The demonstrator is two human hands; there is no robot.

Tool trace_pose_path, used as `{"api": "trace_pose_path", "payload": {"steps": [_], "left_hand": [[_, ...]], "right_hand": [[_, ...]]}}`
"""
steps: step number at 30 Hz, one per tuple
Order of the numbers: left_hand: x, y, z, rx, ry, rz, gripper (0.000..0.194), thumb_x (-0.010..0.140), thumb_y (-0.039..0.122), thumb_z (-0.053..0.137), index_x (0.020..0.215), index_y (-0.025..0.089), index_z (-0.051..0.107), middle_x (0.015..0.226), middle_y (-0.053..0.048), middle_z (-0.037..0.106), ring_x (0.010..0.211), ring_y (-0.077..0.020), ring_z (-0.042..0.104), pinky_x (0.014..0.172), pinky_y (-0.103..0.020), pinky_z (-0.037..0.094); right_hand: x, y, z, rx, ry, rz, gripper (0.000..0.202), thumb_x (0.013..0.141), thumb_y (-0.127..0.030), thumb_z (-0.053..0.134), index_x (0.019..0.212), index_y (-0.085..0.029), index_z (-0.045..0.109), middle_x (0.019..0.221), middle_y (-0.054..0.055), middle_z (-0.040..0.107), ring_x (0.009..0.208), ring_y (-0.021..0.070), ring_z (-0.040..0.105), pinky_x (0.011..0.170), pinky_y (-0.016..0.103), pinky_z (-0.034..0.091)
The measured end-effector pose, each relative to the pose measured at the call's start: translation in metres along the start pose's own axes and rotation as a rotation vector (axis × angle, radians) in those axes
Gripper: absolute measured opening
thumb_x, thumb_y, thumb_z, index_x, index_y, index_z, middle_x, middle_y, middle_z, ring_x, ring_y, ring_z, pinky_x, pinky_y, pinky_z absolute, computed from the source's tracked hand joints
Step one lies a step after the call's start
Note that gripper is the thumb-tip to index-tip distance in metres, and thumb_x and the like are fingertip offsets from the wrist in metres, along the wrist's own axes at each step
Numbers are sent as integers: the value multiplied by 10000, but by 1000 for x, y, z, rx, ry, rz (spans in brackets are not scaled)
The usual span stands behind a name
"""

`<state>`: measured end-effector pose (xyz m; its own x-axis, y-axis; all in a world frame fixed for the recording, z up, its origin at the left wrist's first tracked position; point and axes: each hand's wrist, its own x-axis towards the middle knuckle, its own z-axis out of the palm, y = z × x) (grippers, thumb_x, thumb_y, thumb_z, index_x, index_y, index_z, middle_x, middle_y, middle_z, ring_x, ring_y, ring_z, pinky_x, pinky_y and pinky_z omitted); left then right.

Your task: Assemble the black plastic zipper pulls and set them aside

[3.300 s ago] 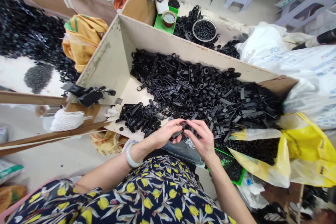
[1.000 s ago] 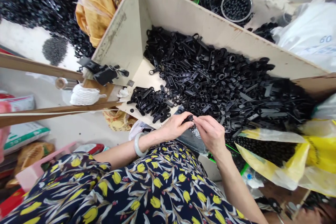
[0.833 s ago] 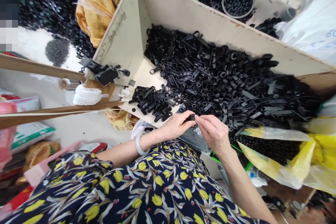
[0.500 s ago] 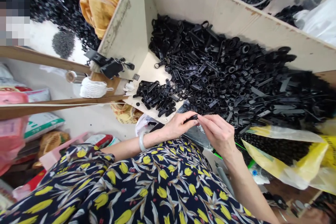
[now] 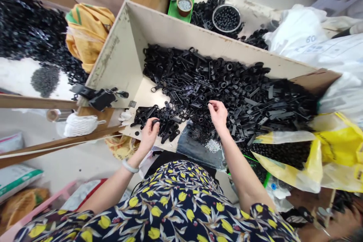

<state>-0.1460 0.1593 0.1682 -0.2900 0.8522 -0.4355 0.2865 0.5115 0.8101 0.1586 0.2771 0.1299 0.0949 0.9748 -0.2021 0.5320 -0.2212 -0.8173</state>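
Note:
My left hand (image 5: 149, 131) has its fingers closed on a small black part (image 5: 155, 121), over the front edge of a smaller heap of black parts (image 5: 170, 128). Farther right, my right hand (image 5: 219, 115) reaches over the big pile of black rings and strips (image 5: 204, 79), its thumb and fingertips pinched together; whatever they hold is too small to make out. Between the hands and closer to my body lies a dark sheet (image 5: 188, 145) bearing tiny black bits and a little heap of small silvery pieces (image 5: 213, 146).
A board wall (image 5: 181, 26) runs behind the pile, with a side wall (image 5: 113, 56) at left carrying a black clamp (image 5: 102, 98). Beyond stand a bowl of black balls (image 5: 226, 18) and a green tray (image 5: 172, 8). A yellow plastic bag (image 5: 337, 140) lies at right.
My hands were together at a small black part; now they are apart, the left over the smaller heap and the right over the big pile. The view has shifted, showing more beyond the back wall.

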Motion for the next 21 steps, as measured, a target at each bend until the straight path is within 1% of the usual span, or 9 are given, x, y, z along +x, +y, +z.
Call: {"api": "trace_pose_path", "payload": {"steps": [2, 4, 5, 7, 10, 12, 15, 18, 21], "left_hand": [[9, -22, -23, 277, 132, 58, 334, 998, 436, 507, 1196, 183, 596, 795, 0, 587, 677, -160, 548, 671, -278, 448], [14, -37, -36, 495, 176, 109, 345, 1006, 404, 478, 1216, 174, 626, 932, -60, 674, 806, -213, 626, 783, -329, 485], [16, -43, -39, 570, 174, 140, 350, 1007, 394, 473, 1224, 172, 636, 1014, -89, 697, 893, -240, 650, 845, -351, 493], [18, -51, -39, 665, 162, 209, 354, 1009, 374, 462, 1227, 168, 651, 1140, -126, 700, 1056, -279, 650, 957, -383, 486], [21, -56, -32, 740, 136, 261, 354, 1008, 344, 456, 1229, 164, 667, 1184, -147, 695, 1143, -304, 625, 1024, -412, 462], [23, -58, -29, 775, 132, 255, 360, 1001, 338, 471, 1246, 165, 670, 1212, -153, 691, 1153, -315, 616, 1026, -428, 450], [24, -61, -28, 804, 130, 237, 379, 990, 342, 486, 1281, 175, 663, 1265, -154, 674, 1182, -330, 594, 1029, -450, 432], [25, -63, -31, 803, 125, 239, 410, 985, 360, 489, 1313, 174, 651, 1287, -163, 648, 1215, -339, 575, 1046, -470, 423], [27, -60, -32, 808, 151, 239, 454, 970, 411, 512, 1333, 174, 648, 1312, -172, 621, 1237, -354, 563, 1068, -505, 412]], "right_hand": [[17, 2, 3, -241, -44, -66, 353, 983, -505, 598, 1082, -209, 762, 1041, 63, 711, 838, 177, 652, 843, 324, 518], [22, -1, 15, -359, -119, -36, 295, 968, -482, 650, 1074, -232, 765, 1049, 56, 712, 897, 194, 654, 836, 311, 480], [22, -4, 22, -365, -124, 13, 283, 948, -470, 689, 1082, -233, 764, 1070, 61, 711, 932, 204, 653, 833, 307, 463], [20, -10, 38, -308, -79, 120, 266, 915, -417, 742, 1088, -217, 763, 1122, 81, 704, 989, 222, 645, 838, 306, 438], [17, -10, 48, -177, 13, 207, 204, 929, -343, 698, 1055, -200, 771, 1152, 93, 695, 1038, 225, 632, 869, 309, 427], [13, -5, 40, -83, 83, 252, 227, 948, -366, 652, 1048, -203, 773, 1178, 91, 688, 1074, 225, 623, 902, 314, 438], [-4, 7, 13, 136, 221, 350, 336, 946, -464, 621, 1095, -190, 746, 1211, 101, 687, 1093, 221, 632, 913, 326, 492], [-31, 16, -15, 426, 326, 455, 424, 939, -562, 596, 1085, -178, 696, 1081, 96, 734, 972, 199, 693, 850, 338, 572], [-66, 20, -29, 719, 377, 528, 416, 876, -604, 699, 996, -207, 663, 969, 56, 764, 879, 169, 727, 831, 327, 615]]}}
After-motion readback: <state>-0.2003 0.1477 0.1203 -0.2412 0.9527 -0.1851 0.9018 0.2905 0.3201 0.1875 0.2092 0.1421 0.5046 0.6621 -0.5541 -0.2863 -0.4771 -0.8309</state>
